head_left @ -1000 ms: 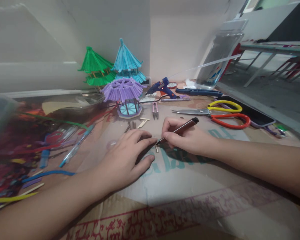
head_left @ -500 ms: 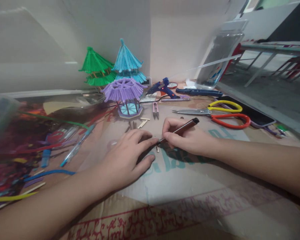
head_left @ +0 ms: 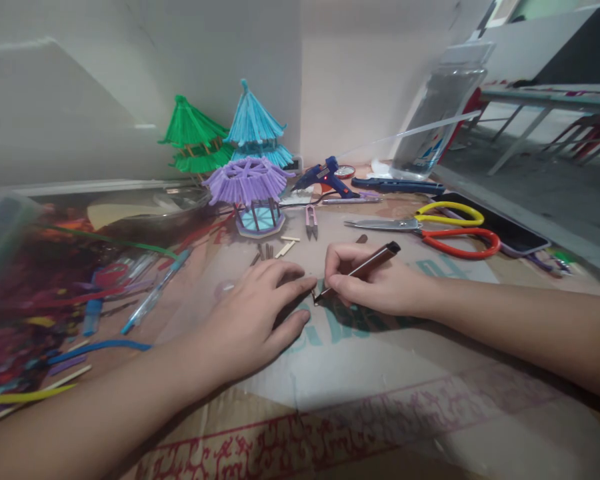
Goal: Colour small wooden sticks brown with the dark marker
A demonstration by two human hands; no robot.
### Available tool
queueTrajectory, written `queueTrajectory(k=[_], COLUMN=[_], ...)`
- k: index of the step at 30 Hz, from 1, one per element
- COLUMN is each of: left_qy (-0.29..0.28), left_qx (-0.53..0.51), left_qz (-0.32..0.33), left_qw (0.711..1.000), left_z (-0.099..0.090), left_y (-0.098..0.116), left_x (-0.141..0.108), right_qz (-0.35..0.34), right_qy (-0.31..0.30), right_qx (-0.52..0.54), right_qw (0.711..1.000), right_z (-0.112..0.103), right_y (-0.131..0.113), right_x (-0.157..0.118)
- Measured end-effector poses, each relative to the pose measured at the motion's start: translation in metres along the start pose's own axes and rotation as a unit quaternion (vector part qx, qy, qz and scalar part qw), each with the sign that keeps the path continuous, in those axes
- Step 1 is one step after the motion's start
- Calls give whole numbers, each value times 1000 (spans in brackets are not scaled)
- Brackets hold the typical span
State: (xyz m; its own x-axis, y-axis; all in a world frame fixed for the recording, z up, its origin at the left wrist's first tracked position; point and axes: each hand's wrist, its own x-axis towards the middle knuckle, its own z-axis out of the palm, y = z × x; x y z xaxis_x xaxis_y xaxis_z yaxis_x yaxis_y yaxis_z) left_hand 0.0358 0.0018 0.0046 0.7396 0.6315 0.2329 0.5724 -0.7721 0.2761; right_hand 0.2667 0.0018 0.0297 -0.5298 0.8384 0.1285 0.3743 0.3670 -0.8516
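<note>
My right hand (head_left: 367,283) is closed around a brown marker pen (head_left: 377,259), whose tip meets the lower end of a tiny stick piece (head_left: 315,297) on the plastic-covered board. My left hand (head_left: 253,307) lies flat, fingers stretched out, its index fingertip touching the stick's upper end. Just beyond the left fingers are dark stick pieces (head_left: 265,252) and pale stick pieces (head_left: 286,248). Past these stands a small pavilion model with a purple fringed roof (head_left: 247,180). Pink thread snips (head_left: 311,222) lie to its right.
Scissors (head_left: 430,227) with yellow and red handles lie beyond my right wrist, near a phone (head_left: 505,227). A blue glue gun (head_left: 327,179), a utility knife (head_left: 397,185) and a clear jar (head_left: 437,120) stand farther back. Green (head_left: 193,137) and blue (head_left: 255,123) roofed models stand against the wall.
The marker's tip has moved down along the small stick from its upper end to its lower end, my right hand shifting slightly with it. My left hand stays in place.
</note>
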Motion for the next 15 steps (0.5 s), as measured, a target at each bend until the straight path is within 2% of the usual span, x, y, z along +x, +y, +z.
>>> queueTrajectory(k=[2,7,15], left_qy=[2,3,5], left_qx=[1,1,-4], left_qz=[-1,0,1], left_qw=[1000,1000,1000], left_z=[0,0,1], left_y=[0,0,-1], left_x=[-1,-2,0], right_qz=[-6,18,-6], right_qy=[-8,35,1], right_qx=[4,-19,3], right_qw=[1000,999,1000], right_z=[0,0,0], right_y=[0,-2,-1], right_x=[0,1,-1])
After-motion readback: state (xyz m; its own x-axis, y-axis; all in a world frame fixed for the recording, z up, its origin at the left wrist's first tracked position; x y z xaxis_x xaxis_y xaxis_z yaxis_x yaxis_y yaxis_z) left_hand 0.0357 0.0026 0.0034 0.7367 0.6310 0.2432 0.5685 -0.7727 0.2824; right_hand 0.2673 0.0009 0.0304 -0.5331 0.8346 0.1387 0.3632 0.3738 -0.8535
